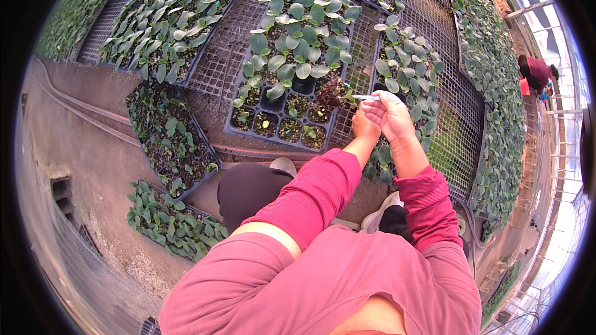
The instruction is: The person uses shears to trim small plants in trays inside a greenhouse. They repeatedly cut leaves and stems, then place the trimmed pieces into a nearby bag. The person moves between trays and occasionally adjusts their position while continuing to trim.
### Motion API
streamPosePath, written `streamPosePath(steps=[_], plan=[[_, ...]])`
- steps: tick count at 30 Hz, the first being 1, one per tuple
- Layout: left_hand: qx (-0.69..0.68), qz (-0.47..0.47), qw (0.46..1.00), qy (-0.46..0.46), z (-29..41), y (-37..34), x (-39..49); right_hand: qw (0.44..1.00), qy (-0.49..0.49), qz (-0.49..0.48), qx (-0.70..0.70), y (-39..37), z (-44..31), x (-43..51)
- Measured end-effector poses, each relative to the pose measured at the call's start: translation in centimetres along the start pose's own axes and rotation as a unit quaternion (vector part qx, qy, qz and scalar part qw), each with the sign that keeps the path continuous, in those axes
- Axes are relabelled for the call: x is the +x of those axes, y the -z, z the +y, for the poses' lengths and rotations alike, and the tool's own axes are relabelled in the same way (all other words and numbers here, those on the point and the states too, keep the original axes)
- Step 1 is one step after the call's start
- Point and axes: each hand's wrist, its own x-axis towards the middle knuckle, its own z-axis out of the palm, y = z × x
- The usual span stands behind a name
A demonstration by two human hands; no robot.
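My right hand [393,114] is closed on a thin metal tool [366,97], which points left; its exact kind is unclear. Its tip meets the leafy end of a small seedling [348,96]. The seedling's dark root plug [331,93] lies tilted over the right edge of a black cell tray [279,137]. Just below and left of the right hand is my left hand [364,124], close to the seedling; its fingertips are hidden, so its grip cannot be made out. Broad-leaved seedlings [300,42] fill the tray's far cells. Several near cells hold soil with small sprouts, and two gape dark.
Another seedling tray [407,58] stands to the right. At left, more trays [172,137] sit on the ground, beside a hose [84,102]. Mesh benches [228,32] carry further seedlings. A person [538,73] bends over at far right.
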Motion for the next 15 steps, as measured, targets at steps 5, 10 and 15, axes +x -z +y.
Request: streamPosePath(steps=[5,10,15], plan=[[0.007,-0.046,0.999,-0.004,0.3,1.0,-1.1,1.000,-0.003,0.001,-0.018,-3.3,2.1,1.5],[0.000,-0.058,0.998,-0.004,0.0,1.2,-0.5,0.998,0.050,0.011,-0.022,-4.4,2.6,3.3],[-0.006,-0.067,0.998,-0.006,0.2,0.9,0.0,0.996,0.068,0.029,-0.059,-4.5,2.7,3.5]])
